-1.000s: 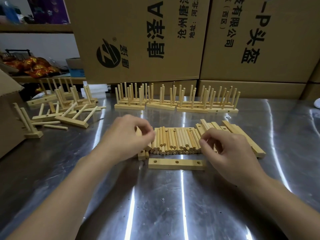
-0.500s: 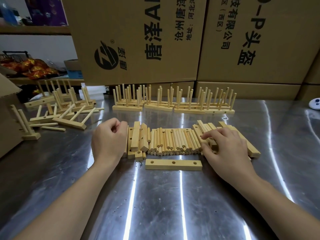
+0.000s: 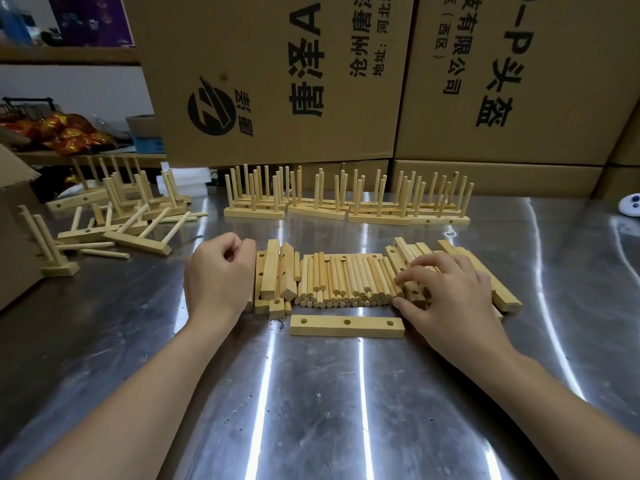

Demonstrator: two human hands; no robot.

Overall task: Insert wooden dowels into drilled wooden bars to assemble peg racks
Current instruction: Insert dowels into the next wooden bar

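A drilled wooden bar (image 3: 346,326) with three holes lies flat on the steel table (image 3: 311,410), just in front of a pile of loose dowels (image 3: 346,278). Stacked bars (image 3: 273,271) flank the pile on the left, and more bars (image 3: 502,292) lie on the right. My left hand (image 3: 218,275) is curled into a fist against the left stack, and nothing shows in it. My right hand (image 3: 450,292) rests with spread fingers on the right bars, fingertips at the edge of the dowels.
Finished peg racks (image 3: 346,206) stand in a row behind the pile. More racks and stray dowels (image 3: 121,220) lie jumbled at the left. Large cardboard boxes (image 3: 277,81) wall off the back, another box (image 3: 14,237) is at the left edge, and a white device (image 3: 630,206) sits far right.
My left hand moved left off the dowels and curled into a fist beside the left bars. My right hand settled flatter onto the right bars.
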